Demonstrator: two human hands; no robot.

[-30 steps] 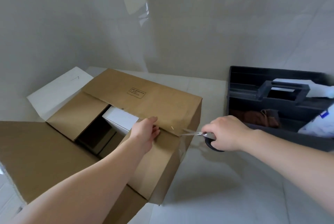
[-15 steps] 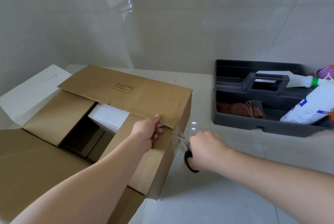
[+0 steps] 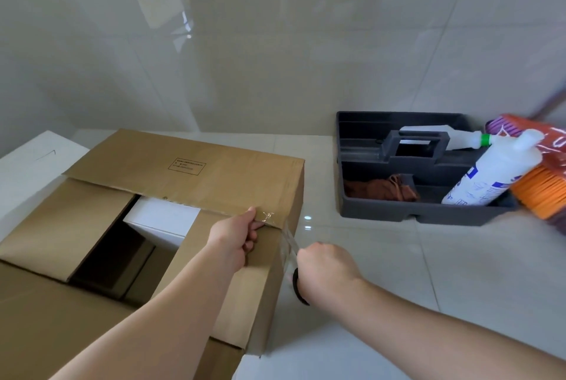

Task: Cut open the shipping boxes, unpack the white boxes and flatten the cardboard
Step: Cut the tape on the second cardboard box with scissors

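Note:
A brown cardboard shipping box (image 3: 190, 171) stands on the tiled floor with its top flaps partly parted. A white box (image 3: 159, 220) shows inside the gap. My left hand (image 3: 235, 238) pinches the edge of the near flap at the box's right end. My right hand (image 3: 324, 269) is closed around black-handled scissors (image 3: 298, 287) beside the box's right side, with the blades against a strip of clear tape (image 3: 288, 241) running down that side. Another white box (image 3: 33, 165) lies at the far left behind the shipping box.
A dark grey caddy (image 3: 398, 214) with a handle stands at the right against the tiled wall, holding a white bottle (image 3: 490, 177), a spray bottle (image 3: 459, 137) and a brown cloth (image 3: 382, 189). An orange and purple broom head (image 3: 545, 189) leans beside it. More cardboard (image 3: 36, 318) lies at the lower left.
My right hand with the scissors has dropped from the box's top edge down along its right side. My left hand has stayed on the flap. The view has swung right.

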